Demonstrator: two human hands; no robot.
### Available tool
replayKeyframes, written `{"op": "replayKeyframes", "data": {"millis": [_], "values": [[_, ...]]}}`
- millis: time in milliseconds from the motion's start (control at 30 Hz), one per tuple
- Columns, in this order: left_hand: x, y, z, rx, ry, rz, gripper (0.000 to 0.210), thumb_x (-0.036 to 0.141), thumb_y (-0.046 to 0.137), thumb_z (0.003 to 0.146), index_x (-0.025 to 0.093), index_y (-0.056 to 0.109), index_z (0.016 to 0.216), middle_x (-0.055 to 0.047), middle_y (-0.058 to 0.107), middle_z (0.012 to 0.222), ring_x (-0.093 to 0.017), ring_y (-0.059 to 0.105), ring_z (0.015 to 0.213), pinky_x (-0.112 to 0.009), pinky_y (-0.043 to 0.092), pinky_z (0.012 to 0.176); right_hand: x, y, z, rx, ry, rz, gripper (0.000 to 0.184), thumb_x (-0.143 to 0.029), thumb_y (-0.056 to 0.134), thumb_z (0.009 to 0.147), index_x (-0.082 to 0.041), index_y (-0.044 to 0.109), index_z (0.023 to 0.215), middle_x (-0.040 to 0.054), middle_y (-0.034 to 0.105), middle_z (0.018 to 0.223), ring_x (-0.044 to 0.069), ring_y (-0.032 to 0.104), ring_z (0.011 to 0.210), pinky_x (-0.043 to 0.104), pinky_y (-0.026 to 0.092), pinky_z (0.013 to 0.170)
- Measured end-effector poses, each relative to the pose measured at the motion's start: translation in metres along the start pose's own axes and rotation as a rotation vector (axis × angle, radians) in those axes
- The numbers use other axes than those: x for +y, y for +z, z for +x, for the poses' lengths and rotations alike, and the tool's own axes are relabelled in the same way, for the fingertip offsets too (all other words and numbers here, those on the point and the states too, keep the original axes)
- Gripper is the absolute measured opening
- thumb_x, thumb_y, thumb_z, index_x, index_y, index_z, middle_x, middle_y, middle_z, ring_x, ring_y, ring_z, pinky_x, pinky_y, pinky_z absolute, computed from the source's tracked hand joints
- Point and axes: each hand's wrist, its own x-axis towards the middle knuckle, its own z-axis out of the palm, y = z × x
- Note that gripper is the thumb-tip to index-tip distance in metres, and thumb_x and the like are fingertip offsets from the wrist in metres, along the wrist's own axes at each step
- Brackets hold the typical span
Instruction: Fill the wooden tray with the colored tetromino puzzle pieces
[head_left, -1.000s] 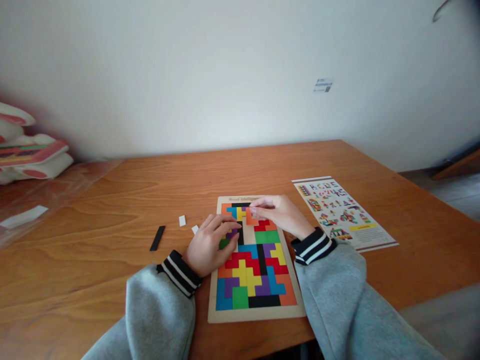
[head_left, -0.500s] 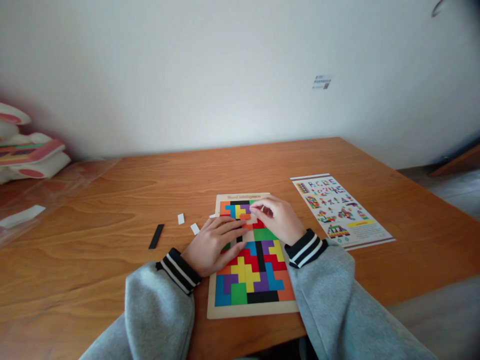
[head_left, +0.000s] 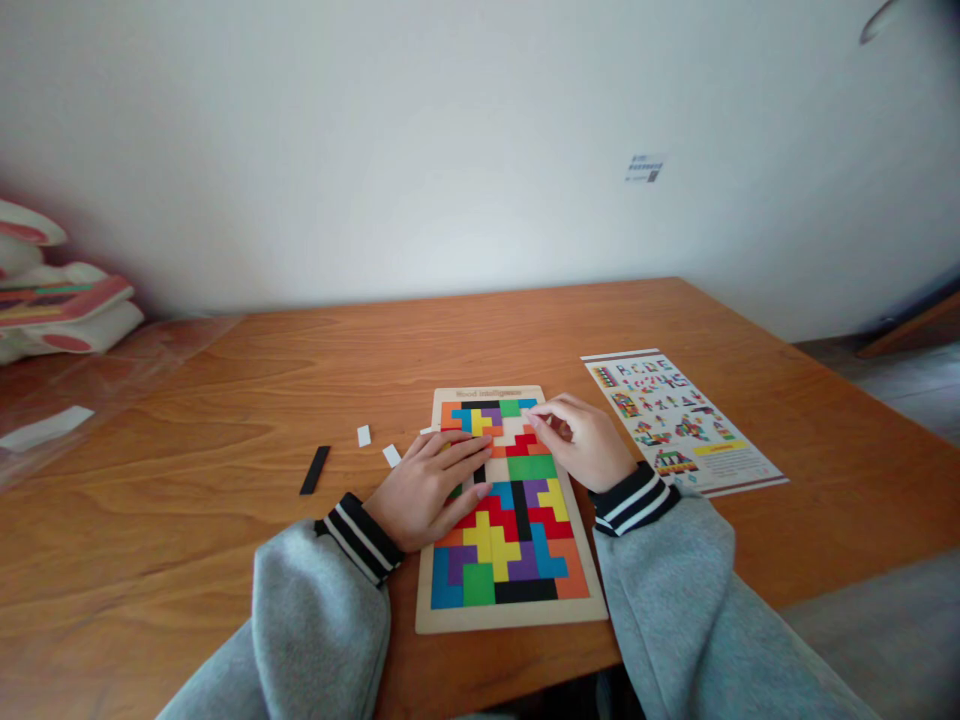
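Note:
A wooden tray puzzle (head_left: 512,622) lies on the table, packed with coloured block pieces. Pale gaps show in its upper part. My left hand (head_left: 435,490) rests over its left side, fingers stretched out and apart, hiding some pieces beneath. At the upper right edge, my right hand (head_left: 589,437) is closed in a pinch, its fingertips over the tray near a red piece (head_left: 523,443); whatever sits between them cannot be made out. Left of the tray lie a black bar piece (head_left: 315,470) and two small white pieces, one further off (head_left: 364,435) and one near my left hand (head_left: 391,456).
A printed pattern sheet (head_left: 679,415) lies on the table (head_left: 225,420) to the right. At far left sit a white and pink figure (head_left: 67,305) and clear plastic with a white strip (head_left: 46,428). A white wall (head_left: 412,150) stands behind, bearing a small label (head_left: 645,168).
My right hand has shifted right, from the tray's upper middle to its right edge, uncovering green and blue pieces and a pale gap. My left hand has hardly moved.

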Motion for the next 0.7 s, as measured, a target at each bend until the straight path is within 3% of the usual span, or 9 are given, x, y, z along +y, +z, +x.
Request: {"op": "replayKeyframes", "data": {"millis": [467,700], "values": [[0.0001,-0.0027,0.0012,-0.029,0.019,0.037,0.039,0.035,0.047,0.102,0.021,0.06,0.136,-0.013,0.061,0.138,-0.03,0.054,0.126,-0.053,0.047,0.104,0.0026,0.0075,-0.002,-0.028,-0.001,-0.039,0.02,-0.031,0.052,0.095,-0.022,0.07,0.092,0.0071,0.07,0.094,0.019,0.066,0.079,0.033,0.051,0.07],[-0.0026,-0.0072,-0.0003,0.108,0.008,0.075,0.034,0.032,0.049,0.101,0.021,0.064,0.128,-0.012,0.065,0.128,-0.028,0.06,0.115,-0.047,0.051,0.097,0.0052,0.0063,-0.0015,0.037,0.022,-0.057,0.02,-0.03,0.052,0.095,-0.021,0.069,0.093,0.007,0.068,0.09,0.019,0.065,0.075,0.032,0.051,0.068]]}}
